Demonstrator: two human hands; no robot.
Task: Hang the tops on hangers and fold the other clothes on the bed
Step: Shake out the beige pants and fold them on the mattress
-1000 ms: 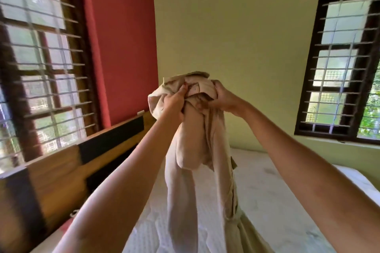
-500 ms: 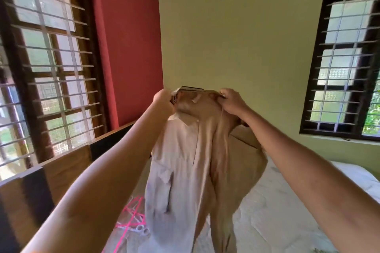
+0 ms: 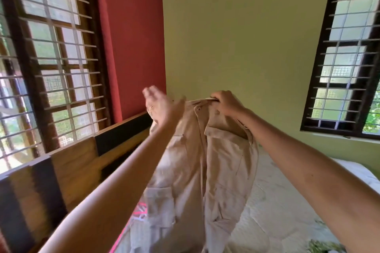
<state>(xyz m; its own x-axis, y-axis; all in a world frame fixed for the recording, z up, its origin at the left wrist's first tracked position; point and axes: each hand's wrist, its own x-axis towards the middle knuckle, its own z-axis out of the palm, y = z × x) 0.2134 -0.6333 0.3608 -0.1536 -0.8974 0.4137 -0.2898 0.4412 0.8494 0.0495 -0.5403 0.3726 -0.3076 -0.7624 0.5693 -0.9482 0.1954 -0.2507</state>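
A beige garment with flap pockets (image 3: 197,166) hangs in the air over the bed (image 3: 273,201). My right hand (image 3: 226,102) grips its top edge, fingers curled over the cloth. My left hand (image 3: 160,104) is blurred, fingers spread, just left of the garment's top, holding nothing. Pink hangers (image 3: 139,211) lie on the bed, partly hidden behind the hanging cloth and my left arm.
A wooden headboard (image 3: 82,160) with dark panels runs along the bed's left side under a barred window (image 3: 51,57). A second barred window (image 3: 347,61) is in the green wall on the right. A green patterned cloth (image 3: 322,246) shows at the bottom right.
My left hand has let go of the garment's top and opened, moving away to the left. The right hand keeps its hold. The garment has unfurled and hangs lower.
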